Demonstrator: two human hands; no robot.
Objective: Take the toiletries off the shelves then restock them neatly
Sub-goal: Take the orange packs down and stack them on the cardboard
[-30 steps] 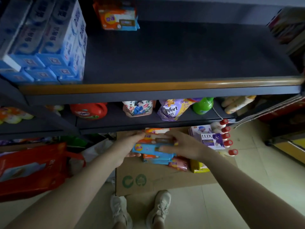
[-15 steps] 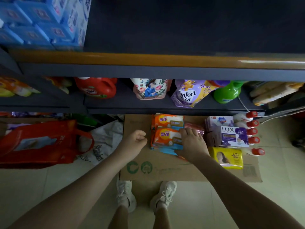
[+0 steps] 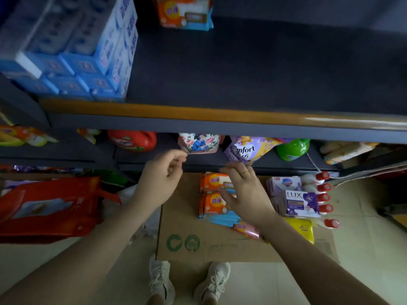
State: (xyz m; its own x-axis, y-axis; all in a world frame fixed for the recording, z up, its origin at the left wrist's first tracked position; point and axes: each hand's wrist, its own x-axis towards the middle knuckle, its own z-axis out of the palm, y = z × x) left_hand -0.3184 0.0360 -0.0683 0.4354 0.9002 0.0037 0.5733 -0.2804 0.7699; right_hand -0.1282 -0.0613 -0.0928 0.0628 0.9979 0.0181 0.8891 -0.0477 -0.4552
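Orange and blue soap packs (image 3: 213, 194) lie stacked on a flat cardboard sheet (image 3: 189, 238) on the floor. My right hand (image 3: 244, 190) hovers over them with spread fingers and holds nothing. My left hand (image 3: 161, 175) floats to their left, fingers loosely curled and empty. Beside the packs lie Lux soap boxes (image 3: 301, 203), a yellow sachet (image 3: 302, 230), a pink pack (image 3: 246, 230) and several red-capped white bottles (image 3: 324, 198). One orange pack (image 3: 184, 12) stands at the back of the dark upper shelf (image 3: 242, 67).
Blue tissue packs (image 3: 72, 47) fill the upper shelf's left end. The lower shelf holds a red detergent jug (image 3: 132, 140), a floral pouch (image 3: 199, 144), a purple Comfort pouch (image 3: 246, 149) and a green bottle (image 3: 291, 148). A red bag (image 3: 50, 208) sits on the floor at left.
Both hands let go of the orange and blue packs on the cardboard and rose above them. The view tilted back up, so the upper shelf shows again.
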